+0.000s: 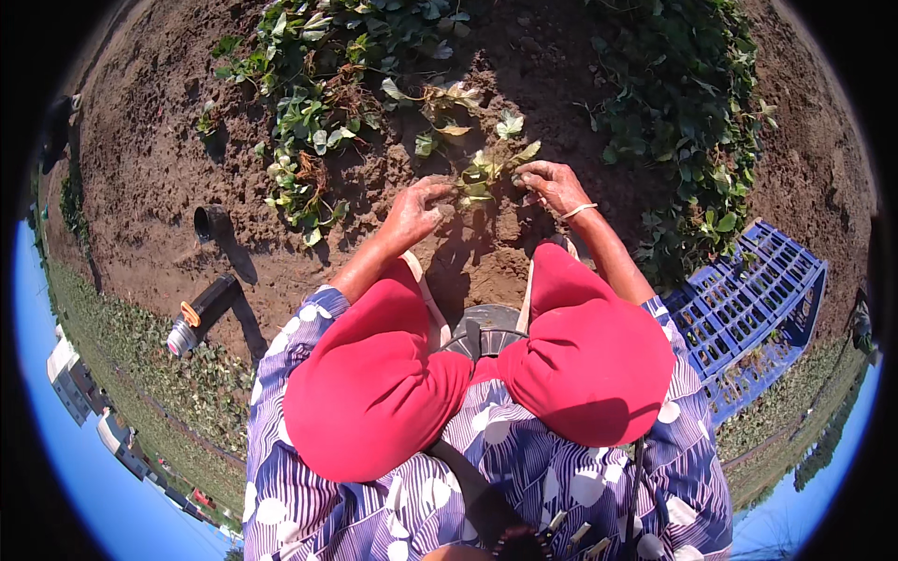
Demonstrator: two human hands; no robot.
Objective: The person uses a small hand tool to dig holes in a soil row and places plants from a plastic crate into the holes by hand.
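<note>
Patterned shirt (318,500) cloth fills the bottom, with two red knees (374,383) bent in front of it, spread apart. Past them both forearms reach over the soil (168,122) toward a small yellow-green plant (485,170), which sits between the hands. It lies to the right of the left hand (419,210) and a little farther out, and to the left of the right hand (554,185). Its leaves run on a slant, from close by the left fingertips up toward the right, where one leaf meets or passes the right fingertips. So the right hand looks nearer. That hand is half curled, thumb and fingers close together; I cannot tell whether they pinch the leaf. The left is loosely bent, its fingertips soiled, and whether it has hold of anything is hidden. Leafy piles (318,103) stand beyond on both sides, a blue crate (739,309) at right, a black pot (211,223) and a flask (208,309) at left.
</note>
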